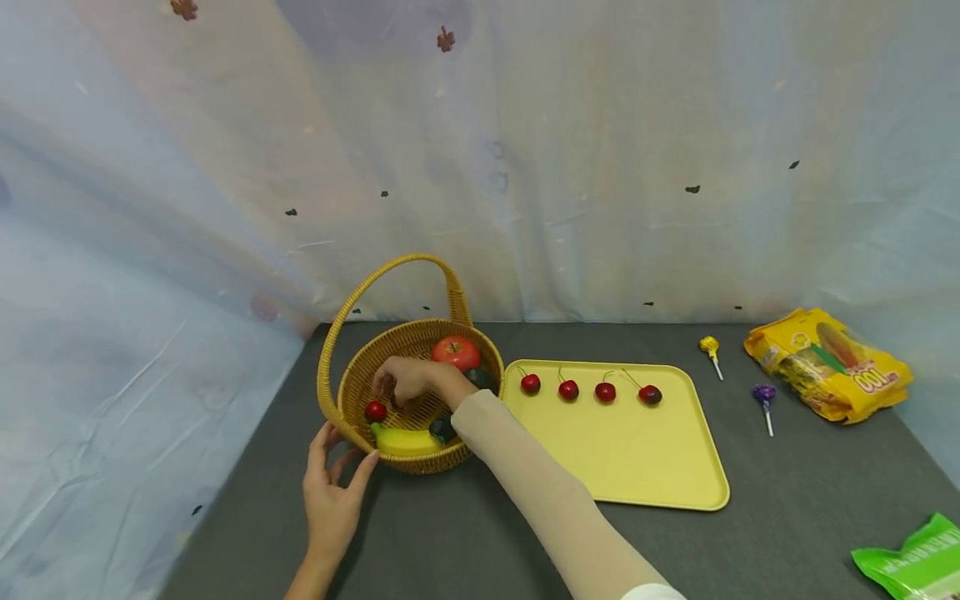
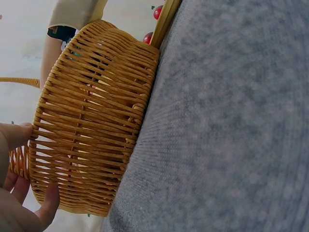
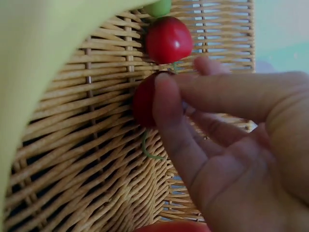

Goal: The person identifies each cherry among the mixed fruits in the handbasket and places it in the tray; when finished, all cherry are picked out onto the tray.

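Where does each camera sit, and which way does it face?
Head: high, facing forward and down at the basket and tray; both hands and forearms show.
Left wrist: low beside the basket's outer wall; left hand touches it.
Right wrist: inside the basket; right hand pinches a cherry.
All views share the basket.

A basket [image 1: 352, 400] stands left of a tray [image 1: 637, 467], just beside it. Four cherries [image 1: 568, 389] lie in a row along the tray's far edge. Two lollipops [image 1: 765, 398] lie right of the tray, with a snack bag [image 1: 832, 362] farther right.
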A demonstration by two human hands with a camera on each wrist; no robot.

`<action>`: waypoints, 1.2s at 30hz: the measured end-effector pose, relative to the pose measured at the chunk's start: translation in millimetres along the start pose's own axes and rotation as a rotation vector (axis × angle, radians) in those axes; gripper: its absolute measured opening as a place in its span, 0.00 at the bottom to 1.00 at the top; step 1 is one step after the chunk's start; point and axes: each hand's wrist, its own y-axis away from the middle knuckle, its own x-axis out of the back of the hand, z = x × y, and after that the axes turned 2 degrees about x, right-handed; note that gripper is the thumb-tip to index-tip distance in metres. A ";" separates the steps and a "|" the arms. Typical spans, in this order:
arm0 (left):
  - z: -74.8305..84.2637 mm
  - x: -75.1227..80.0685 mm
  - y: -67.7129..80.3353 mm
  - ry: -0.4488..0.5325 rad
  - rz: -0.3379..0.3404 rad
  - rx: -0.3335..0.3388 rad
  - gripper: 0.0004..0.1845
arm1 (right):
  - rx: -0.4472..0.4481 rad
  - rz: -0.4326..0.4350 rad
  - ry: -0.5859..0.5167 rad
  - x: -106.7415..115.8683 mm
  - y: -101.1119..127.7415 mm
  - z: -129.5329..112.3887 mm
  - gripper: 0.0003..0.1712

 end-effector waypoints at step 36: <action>-32.4 1.9 4.1 0.010 0.002 0.015 0.41 | 0.165 0.391 -0.398 33.1 181.3 50.8 0.16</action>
